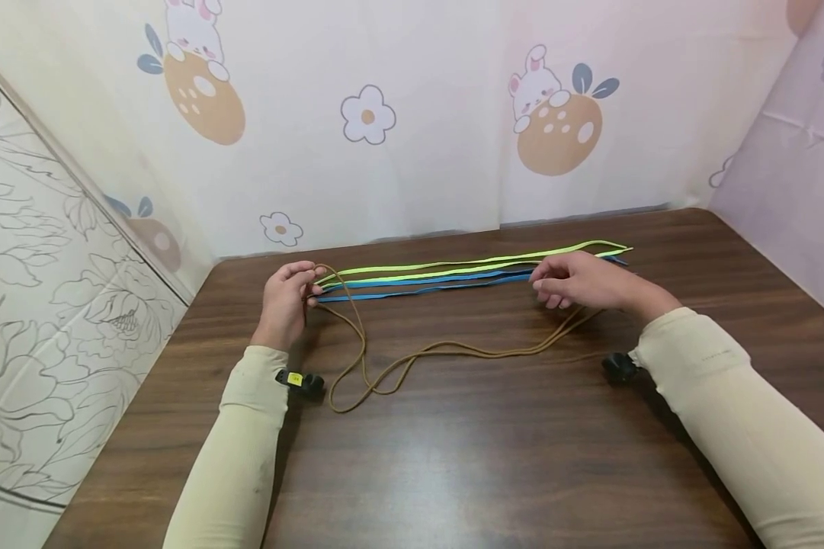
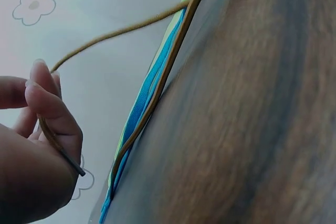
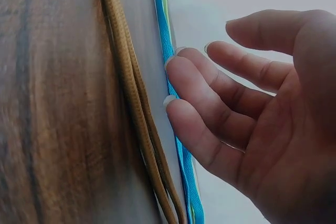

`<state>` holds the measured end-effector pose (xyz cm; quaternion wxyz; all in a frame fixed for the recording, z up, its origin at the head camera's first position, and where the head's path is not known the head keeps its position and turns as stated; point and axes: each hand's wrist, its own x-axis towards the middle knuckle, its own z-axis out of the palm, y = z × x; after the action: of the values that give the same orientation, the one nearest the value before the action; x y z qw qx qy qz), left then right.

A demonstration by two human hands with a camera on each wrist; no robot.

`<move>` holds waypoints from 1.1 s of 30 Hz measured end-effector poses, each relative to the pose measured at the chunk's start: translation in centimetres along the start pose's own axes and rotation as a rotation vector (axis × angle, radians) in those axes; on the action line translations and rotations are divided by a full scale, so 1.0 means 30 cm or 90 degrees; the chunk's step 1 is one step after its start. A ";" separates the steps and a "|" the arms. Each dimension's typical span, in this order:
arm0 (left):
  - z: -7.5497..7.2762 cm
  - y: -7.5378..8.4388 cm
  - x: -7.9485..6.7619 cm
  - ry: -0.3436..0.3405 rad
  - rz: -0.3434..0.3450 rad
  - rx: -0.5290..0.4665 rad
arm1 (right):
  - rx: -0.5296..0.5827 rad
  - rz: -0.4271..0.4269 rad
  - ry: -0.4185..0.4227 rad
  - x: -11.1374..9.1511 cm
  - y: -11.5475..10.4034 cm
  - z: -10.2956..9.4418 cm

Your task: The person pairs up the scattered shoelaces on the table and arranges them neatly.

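Note:
My left hand pinches a brown round shoelace near one end. In the left wrist view the lace's dark tip pokes out below the fingers. The rest of it loops on the table and runs, doubled, toward the right. Behind it a yellow-green shoelace and a blue shoelace lie stretched out, each folded double. Over their right part hovers my right hand, its fingers loosely bent and nothing between them. The right wrist view shows its fingertips overlapping the blue lace, beside the doubled brown strands.
The laces lie on a dark wood-grain table. A printed curtain hangs along its back edge, with a flower-patterned panel at the left. Dark camera units are strapped at both wrists.

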<state>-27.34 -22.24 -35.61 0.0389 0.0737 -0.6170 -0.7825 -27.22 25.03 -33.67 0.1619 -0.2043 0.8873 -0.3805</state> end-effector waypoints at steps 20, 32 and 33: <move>-0.025 -0.002 0.009 0.040 -0.004 -0.043 | -0.104 0.043 0.019 -0.018 0.057 -0.038; -0.033 -0.001 0.015 0.045 -0.004 -0.051 | -0.149 0.046 -0.025 -0.027 0.074 -0.036; -0.032 -0.001 0.014 0.046 -0.007 -0.052 | -0.151 0.046 -0.026 -0.029 0.075 -0.037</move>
<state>-27.60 -23.23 -35.89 0.0600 0.1034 -0.5825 -0.8040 -27.52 27.55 -34.49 0.1679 -0.1979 0.9293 -0.2627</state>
